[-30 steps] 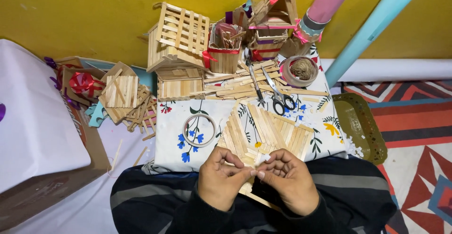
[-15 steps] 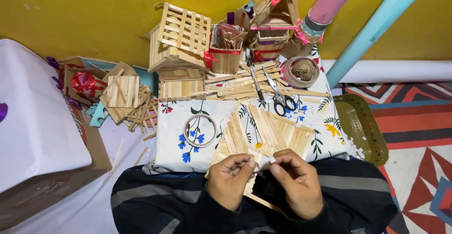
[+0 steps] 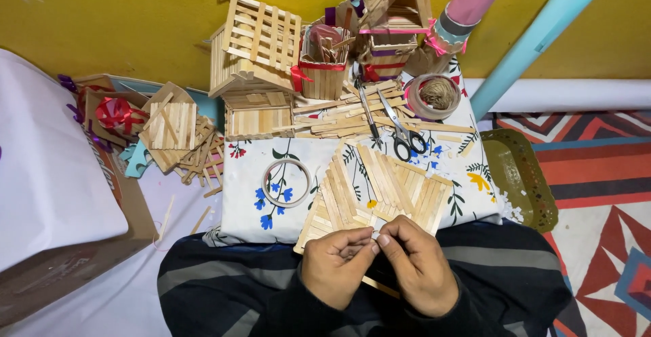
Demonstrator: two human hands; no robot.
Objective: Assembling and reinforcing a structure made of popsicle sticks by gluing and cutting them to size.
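Wood panel: pale craft sticks glued into a flat panel point(image 3: 376, 191) lie on the floral cloth point(image 3: 251, 201) just beyond my hands, the near edge tucked under my fingertips.
Left hand: my left hand point(image 3: 336, 266) curls in a narrow grip, thumb and forefinger pinched on a tiny white scrap point(image 3: 375, 232) at the panel's near edge.
Right hand: my right hand point(image 3: 420, 262) meets the left, fingertips touching the same scrap; its grip is closed tight around it too.
Loose stick: one wooden stick point(image 3: 380, 286) pokes out below and between my hands, over my dark striped lap.
Left of panel: a tape ring point(image 3: 286, 182) lies flat on the cloth.
Beyond panel: scissors point(image 3: 400, 130) rest on a heap of loose sticks, a roll of twine point(image 3: 435, 95) near them.
Far edge: a slatted stick house point(image 3: 254, 49) stands against the yellow wall.
Right: a green-gold tray point(image 3: 519, 177) sits on the patterned rug.
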